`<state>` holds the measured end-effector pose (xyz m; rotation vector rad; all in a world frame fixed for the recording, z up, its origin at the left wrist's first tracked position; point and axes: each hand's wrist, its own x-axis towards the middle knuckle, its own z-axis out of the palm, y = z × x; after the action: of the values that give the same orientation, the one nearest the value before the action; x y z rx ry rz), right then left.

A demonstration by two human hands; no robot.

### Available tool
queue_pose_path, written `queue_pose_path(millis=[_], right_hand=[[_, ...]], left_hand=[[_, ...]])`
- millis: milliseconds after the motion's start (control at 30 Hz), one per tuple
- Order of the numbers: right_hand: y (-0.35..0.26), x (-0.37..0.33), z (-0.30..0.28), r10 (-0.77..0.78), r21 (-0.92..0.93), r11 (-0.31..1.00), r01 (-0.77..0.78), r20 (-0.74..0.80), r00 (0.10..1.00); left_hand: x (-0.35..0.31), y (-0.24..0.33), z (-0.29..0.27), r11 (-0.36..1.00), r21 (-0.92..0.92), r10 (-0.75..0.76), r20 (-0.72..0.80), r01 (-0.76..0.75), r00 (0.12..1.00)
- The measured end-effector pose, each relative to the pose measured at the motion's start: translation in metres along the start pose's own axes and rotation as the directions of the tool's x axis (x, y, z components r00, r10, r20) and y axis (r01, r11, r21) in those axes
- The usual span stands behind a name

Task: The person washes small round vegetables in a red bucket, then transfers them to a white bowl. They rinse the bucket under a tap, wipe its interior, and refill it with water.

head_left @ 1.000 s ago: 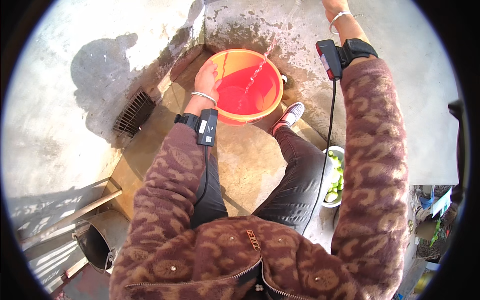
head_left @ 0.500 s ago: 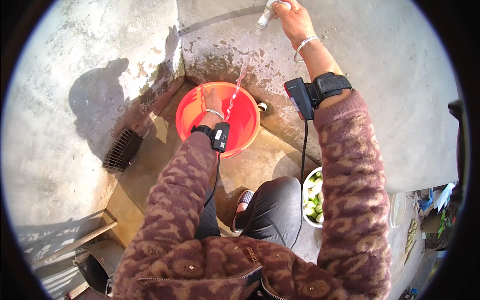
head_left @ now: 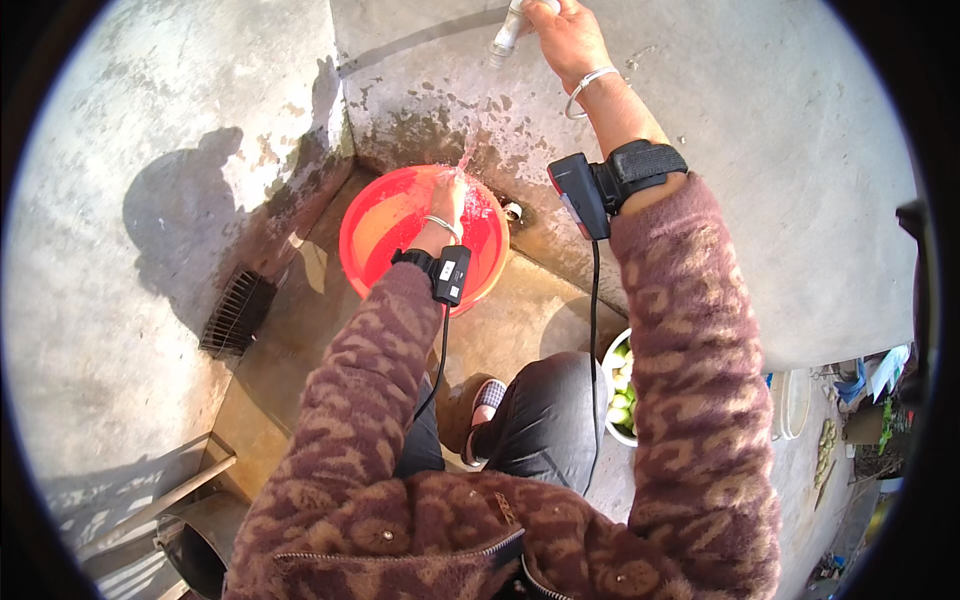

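Note:
At the top, my right hand (head_left: 572,42) is closed round the handle end of a white tap (head_left: 508,38) on the wall. Water (head_left: 468,150) runs from the spout into a red-orange plastic basin (head_left: 358,245) on the floor. My left hand (head_left: 449,200) is inside the basin, right under the stream. Water splashes over it, and its fingers are blurred and partly hidden.
Near my right knee stands a white bucket (head_left: 609,362) of green and pale vegetables (head_left: 622,385), partly behind my right sleeve. A dark grate-like rack (head_left: 238,312) leans at the left wall. A dark bucket (head_left: 195,545) and a wooden stick (head_left: 170,500) lie lower left.
My left hand has moved right within the basin, into the falling water, which now splashes off it. My right hand stays on the tap. The whole view has shifted slightly.

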<state>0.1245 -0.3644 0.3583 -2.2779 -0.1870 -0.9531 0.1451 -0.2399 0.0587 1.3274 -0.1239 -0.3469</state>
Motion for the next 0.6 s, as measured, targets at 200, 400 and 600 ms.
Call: queue_pose_path(millis=[200, 400, 600], right_hand=[[-0.005, 0.0, 0.002, -0.006, -0.036, 0.999, 0.006, -0.01, 1.0], [-0.014, -0.002, 0.002, -0.019, -0.072, 0.997, 0.018, -0.022, 1.0], [-0.015, -0.007, 0.003, -0.031, -0.093, 0.995, 0.028, -0.024, 0.999]], left_hand=[[0.043, -0.039, -0.1, 0.79, 0.581, 0.294, -0.074, -0.198, 0.953], [0.003, -0.044, -0.219, 0.767, 0.596, 0.146, -0.525, 0.239, 0.838], [-0.111, -0.072, -0.185, 0.915, 0.12, -0.194, -0.706, 0.385, 0.681]])
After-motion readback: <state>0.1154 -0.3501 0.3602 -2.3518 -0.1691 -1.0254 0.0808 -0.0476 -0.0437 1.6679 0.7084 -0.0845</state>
